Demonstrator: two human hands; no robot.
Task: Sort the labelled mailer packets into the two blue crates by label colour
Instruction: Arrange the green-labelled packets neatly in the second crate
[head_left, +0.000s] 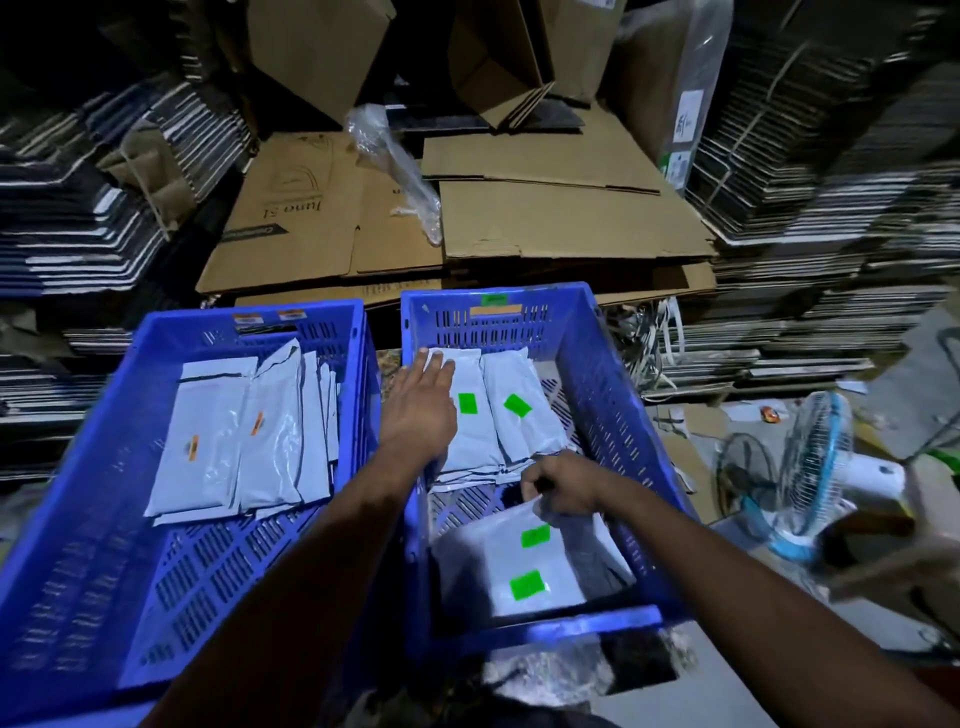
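Both hands worked inside the right crate (613, 395), the one with the green tag. The left hand (421, 410) lay flat, fingers straight and close together, pressing on the standing row of green-labelled packets (498, 415) at the far end. The right hand (563, 491) had its fingers curled, pinching the top edge of a loose green-labelled packet (514, 561) lying nearer. Done well, the left would hold the row back while the right slid the packet in flush, label facing up. Orange-labelled packets (234, 441) sat in the left crate (93, 493).
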